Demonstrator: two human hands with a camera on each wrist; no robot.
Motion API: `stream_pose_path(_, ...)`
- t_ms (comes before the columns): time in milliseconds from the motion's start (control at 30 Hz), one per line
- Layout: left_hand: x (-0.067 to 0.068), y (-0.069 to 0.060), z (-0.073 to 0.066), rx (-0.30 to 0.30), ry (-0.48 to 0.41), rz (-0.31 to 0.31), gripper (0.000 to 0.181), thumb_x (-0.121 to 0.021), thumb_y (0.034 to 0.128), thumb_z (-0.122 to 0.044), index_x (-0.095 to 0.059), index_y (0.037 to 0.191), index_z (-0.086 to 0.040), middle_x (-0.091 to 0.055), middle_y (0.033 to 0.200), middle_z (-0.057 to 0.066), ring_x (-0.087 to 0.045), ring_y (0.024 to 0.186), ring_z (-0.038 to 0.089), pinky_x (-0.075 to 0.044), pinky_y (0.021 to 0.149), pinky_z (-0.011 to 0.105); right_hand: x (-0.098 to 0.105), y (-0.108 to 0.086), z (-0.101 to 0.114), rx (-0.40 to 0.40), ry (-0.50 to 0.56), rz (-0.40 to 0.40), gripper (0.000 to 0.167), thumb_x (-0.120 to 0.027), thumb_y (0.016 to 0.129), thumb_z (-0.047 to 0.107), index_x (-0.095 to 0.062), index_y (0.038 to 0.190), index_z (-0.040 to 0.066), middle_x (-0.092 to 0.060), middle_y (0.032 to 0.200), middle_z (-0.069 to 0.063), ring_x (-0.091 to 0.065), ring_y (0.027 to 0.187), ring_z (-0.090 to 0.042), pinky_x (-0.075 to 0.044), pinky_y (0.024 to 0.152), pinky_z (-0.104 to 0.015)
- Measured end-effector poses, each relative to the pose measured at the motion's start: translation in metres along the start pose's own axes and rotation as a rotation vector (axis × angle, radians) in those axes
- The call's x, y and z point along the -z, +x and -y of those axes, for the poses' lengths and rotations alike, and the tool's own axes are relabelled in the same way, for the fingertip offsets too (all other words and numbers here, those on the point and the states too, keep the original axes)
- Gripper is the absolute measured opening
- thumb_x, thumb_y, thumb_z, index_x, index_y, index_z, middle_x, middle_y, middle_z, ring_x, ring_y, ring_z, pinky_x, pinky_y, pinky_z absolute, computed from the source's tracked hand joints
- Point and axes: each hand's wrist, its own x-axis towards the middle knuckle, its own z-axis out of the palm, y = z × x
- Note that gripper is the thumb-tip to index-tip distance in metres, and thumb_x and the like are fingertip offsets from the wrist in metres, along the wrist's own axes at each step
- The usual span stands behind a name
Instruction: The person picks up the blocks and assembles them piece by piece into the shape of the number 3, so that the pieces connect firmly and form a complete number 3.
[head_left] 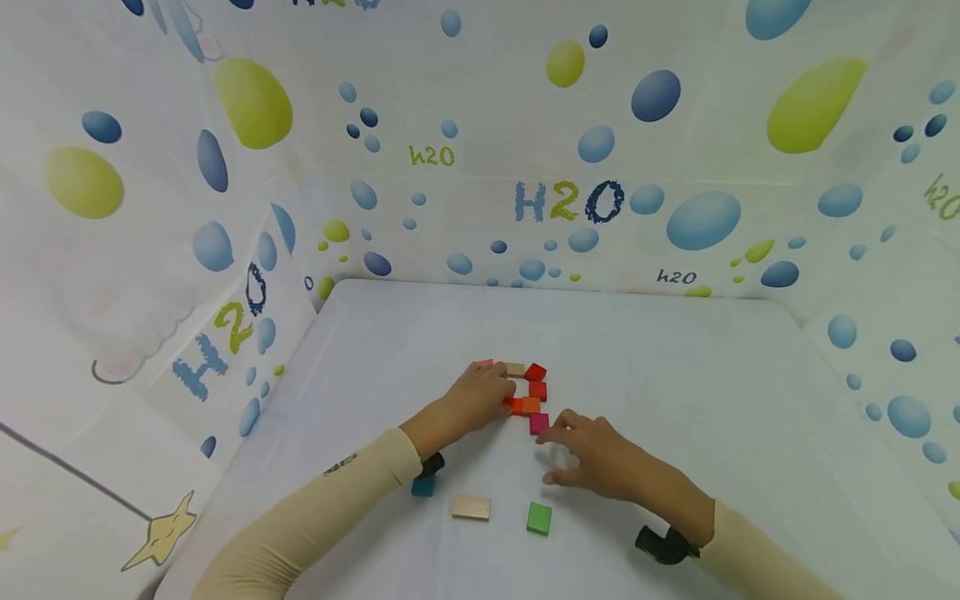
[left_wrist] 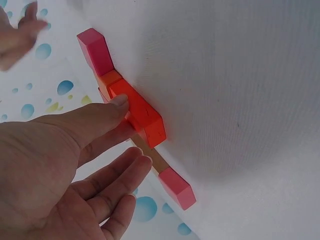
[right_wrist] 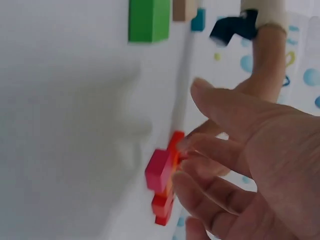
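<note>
Orange-red, a painted oblong block point(head_left: 516, 407) sits, in the head view, against a square orange block point(head_left: 531, 405) on the white table point(head_left: 675, 375); a sideways pull by the left hand point(head_left: 476, 396) could break that contact. The right hand point(head_left: 600, 450), its fingers spread and holding nothing, is just beside a square magenta block point(head_left: 539, 424), which a stray fingertip might nudge askew.

From the left wrist, thumb and index finger pinch the orange-red block; the loose remaining fingers could bump the flat bare-wood block point(left_wrist: 152, 156). The pinched piece looks smooth, flat-faced and crisp-edged.

From the right wrist, the magenta block looks thick and sharp-cornered.
</note>
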Motion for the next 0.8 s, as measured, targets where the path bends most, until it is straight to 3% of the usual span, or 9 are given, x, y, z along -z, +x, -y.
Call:
stream_pose_path(133,-0.001,0.001,0.001,-0.007,-0.005,-0.010,0.026,-0.079,0.0959,-0.032,-0.077,0.118,-0.018,-0.068,0.117,0.004,-0.060,0.118,0.019,-0.048,0.110,0.044,-0.001,-0.016,0.012,0.040,0.042,0.096,0.050,-0.087,0.085,0.048,-0.073,0.129,0.027,-0.064,0.118,0.005,-0.056,0.096,-0.011,-0.052,0.080,-0.033)
stream_pose_path(333,-0.002,0.000,0.000,-0.011,-0.004,-0.007,0.026,-0.079,0.0963,-0.032,-0.077,0.118,-0.018,-0.068,0.117,0.005,-0.061,0.118,0.019,-0.048,0.110,0.045,-0.009,-0.034,0.023,0.040,0.042,0.138,0.045,-0.088,0.083,0.050,-0.073,0.122,0.033,-0.064,0.114,0.011,-0.055,0.095,-0.011,-0.051,0.080,-0.031)
stream_pose_path(800,0.000,-0.001,0.001,-0.013,-0.023,-0.004,0.025,-0.078,0.0969,-0.032,-0.076,0.117,-0.017,-0.067,0.115,0.005,-0.060,0.118,0.019,-0.048,0.110,0.045,-0.027,-0.042,0.025,0.057,-0.011,0.099,0.038,-0.087,0.086,0.046,-0.073,0.117,0.029,-0.061,0.103,0.014,-0.052,0.089,-0.002,-0.047,0.083,-0.032)
